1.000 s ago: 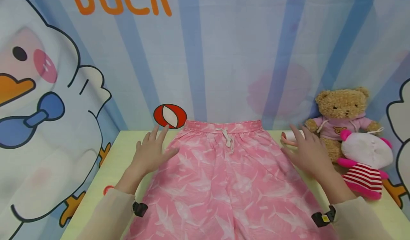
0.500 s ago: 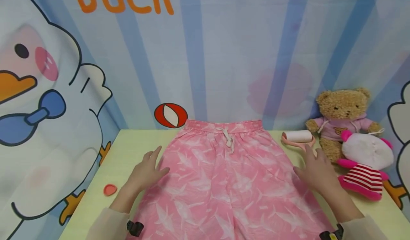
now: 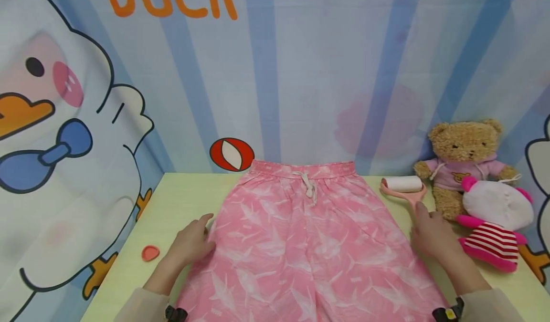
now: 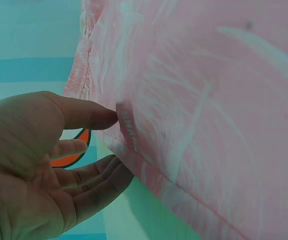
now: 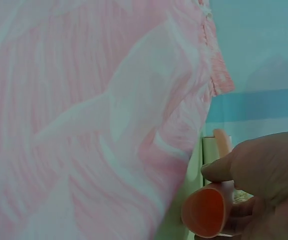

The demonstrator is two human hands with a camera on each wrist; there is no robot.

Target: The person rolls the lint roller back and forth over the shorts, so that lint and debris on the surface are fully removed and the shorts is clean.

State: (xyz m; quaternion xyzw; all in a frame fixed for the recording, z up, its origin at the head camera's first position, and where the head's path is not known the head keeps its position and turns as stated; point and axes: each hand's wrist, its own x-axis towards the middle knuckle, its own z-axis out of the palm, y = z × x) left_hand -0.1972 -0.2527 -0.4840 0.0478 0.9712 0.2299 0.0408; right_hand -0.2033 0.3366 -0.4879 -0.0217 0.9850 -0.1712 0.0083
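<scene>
Changes since a second ago lie in the two grips: the left grip [image 3: 191, 241] and the right grip [image 3: 436, 233], then spread wide nearer the waistband [image 3: 302, 170], now sit farther down, beside the side edges of the pink shorts [image 3: 296, 236], which have stayed put. The lint roller [image 3: 401, 184], then partly covered by the right grip, now shows its white cylinder. The left grip is relaxed, thumb at the printed tag [image 4: 129, 127] and fingers well parted from it below the cloth's edge; contact is hard to tell. The right grip curls round the handle [image 5: 206, 212], how tightly cannot be told. The shorts lie flat on the bench [image 3: 189, 193], waistband toward the curtain [image 3: 318, 74], long axis running straight away from the person. The roller lies right of them, near the teddy bear [image 3: 464, 145], cylinder crosswise, handle pointing back toward the person.
</scene>
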